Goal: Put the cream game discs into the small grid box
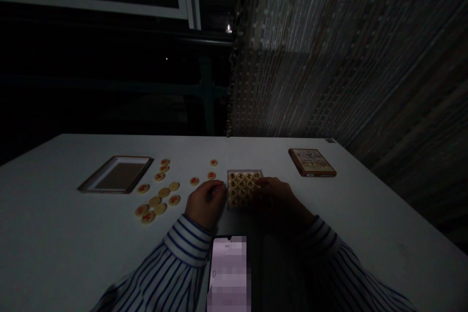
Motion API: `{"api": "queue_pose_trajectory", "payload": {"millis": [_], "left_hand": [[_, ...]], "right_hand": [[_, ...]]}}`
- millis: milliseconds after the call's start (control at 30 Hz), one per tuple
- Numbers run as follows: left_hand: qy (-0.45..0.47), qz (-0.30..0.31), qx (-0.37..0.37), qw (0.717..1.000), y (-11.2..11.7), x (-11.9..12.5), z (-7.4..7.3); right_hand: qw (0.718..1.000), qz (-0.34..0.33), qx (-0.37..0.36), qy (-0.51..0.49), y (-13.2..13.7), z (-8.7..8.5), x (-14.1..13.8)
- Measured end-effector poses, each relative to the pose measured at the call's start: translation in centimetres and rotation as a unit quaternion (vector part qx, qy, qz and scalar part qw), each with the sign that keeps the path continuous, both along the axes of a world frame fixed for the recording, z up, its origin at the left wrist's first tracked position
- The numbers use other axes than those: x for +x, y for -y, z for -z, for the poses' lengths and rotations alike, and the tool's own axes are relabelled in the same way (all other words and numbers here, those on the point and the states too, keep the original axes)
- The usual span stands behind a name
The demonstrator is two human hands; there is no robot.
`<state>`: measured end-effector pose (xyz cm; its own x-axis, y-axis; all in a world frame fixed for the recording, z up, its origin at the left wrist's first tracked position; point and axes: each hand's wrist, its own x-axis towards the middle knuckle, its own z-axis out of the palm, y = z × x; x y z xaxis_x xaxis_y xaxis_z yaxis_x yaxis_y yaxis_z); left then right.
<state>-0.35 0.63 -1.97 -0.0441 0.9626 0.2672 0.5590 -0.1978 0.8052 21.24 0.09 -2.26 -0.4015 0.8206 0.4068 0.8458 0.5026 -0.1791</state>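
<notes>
At the middle of the white table (54, 253), close to the person, lies a small square tray (229, 173) filled with round xiangqi pieces (241, 184) with black characters, set in rows. Four pieces show in the far row and about nine in all; the others are hidden by the fingers.

The left hand (204, 202) is at the left edge of the tray, with its fingers bent and close together and the fingertips touching the rim. The right hand (276, 195) is at the right edge, in shadow, with its fingers reaching over the nearest pieces. I cannot tell if either hand really grips the tray or a piece.

Both arms wear striped sleeves (171, 268). Between them, nearer to the camera, one phone (228, 273) lies with a lit screen.

To the left of the tray, fourteen loose pieces (160, 200) are spread on the table, several with red characters. Farther left is one shallow empty box half (91, 183). Well apart on the right lies one flat orange box (311, 162). Behind the table hangs a striped curtain (347, 58).
</notes>
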Motion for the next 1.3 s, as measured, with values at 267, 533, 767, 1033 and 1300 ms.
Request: {"api": "queue_pose_trajectory", "payload": {"millis": [267,533,767,1033,1300], "left_hand": [[0.0,-0.002,0.003,1.0,0.08,0.05,-0.01],[-0.011,0.002,0.011,1.0,0.1,0.06,-0.17],[-0.016,0.007,0.009,1.0,0.06,-0.03,0.0],[-0.014,0.015,0.01,1.0,0.03,-0.01,0.12],[-0.012,0.018,0.007,1.0,0.08,-0.02,-0.11]], "right_hand": [[1.0,-0.008,0.0,0.018,-0.34,0.11,0.29],[1.0,-0.013,-0.017,0.018,-0.11,-0.41,0.06],[0.999,-0.027,-0.029,0.008,-0.31,-0.26,0.27],[0.999,-0.026,-0.025,-0.001,0.04,-0.45,0.15],[0.999,-0.031,-0.031,0.005,-0.13,-0.56,0.21]]}}
